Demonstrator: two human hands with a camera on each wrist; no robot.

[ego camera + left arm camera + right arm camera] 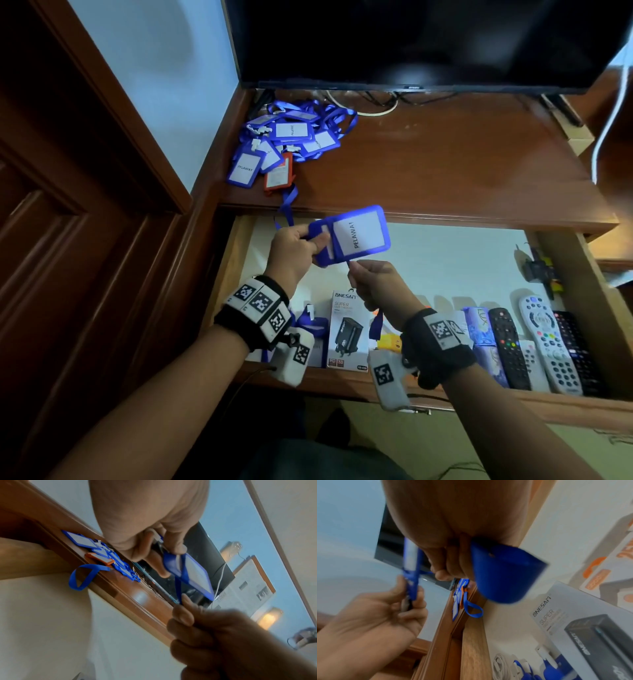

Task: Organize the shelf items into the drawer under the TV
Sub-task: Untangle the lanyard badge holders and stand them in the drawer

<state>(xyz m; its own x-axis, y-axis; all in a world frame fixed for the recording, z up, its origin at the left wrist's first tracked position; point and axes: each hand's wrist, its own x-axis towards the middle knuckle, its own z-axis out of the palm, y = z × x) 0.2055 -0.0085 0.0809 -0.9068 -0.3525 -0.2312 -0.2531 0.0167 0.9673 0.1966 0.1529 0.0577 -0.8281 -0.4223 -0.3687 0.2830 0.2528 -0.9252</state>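
A blue badge holder [356, 236] marked PELAWAT hangs over the open drawer [445, 394]. My left hand [313, 241] grips its clip end, thumb on top. My right hand [354, 269] pinches the badge's blue lanyard [376, 323] just below the badge; the strap's loop hangs under that wrist. The left wrist view has the badge [193, 574] between my left hand [154, 555] above and my right hand [183, 609] below. In the right wrist view the strap [505, 574] is a blurred loop under my right hand [447, 573]. A pile of blue badges [287, 140] lies on the shelf's left.
An orange badge [279, 173] sits at the pile's front, and a blue strap [287, 205] droops over the shelf edge. The drawer's front row holds a charger box [347, 335], more badges and several remotes [544, 342]. The TV [428, 41] stands above the shelf.
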